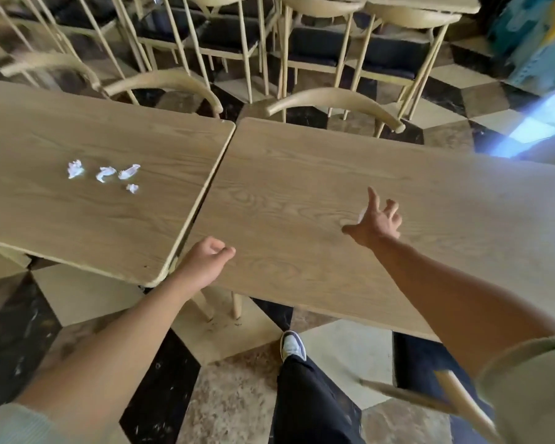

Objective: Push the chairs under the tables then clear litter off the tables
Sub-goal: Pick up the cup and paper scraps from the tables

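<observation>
Two light wooden tables stand side by side, the left table (109,219) and the right table (302,174). Several crumpled white paper scraps (104,174) lie on the left table toward its left side. My right hand (377,221) reaches out over the middle of the right table, index finger and thumb spread, the other fingers bent. A small white scrap (361,215) shows between thumb and index; whether the hand touches it I cannot tell. My left hand (205,264) hovers loosely curled at the right table's near left corner, holding nothing.
Curved-back chairs (334,99) stand against the tables' far edges, with more chairs and tables (321,52) behind them. A chair with a dark seat (423,366) sits at the near right under the table. My leg and shoe (292,346) stand on the checkered floor.
</observation>
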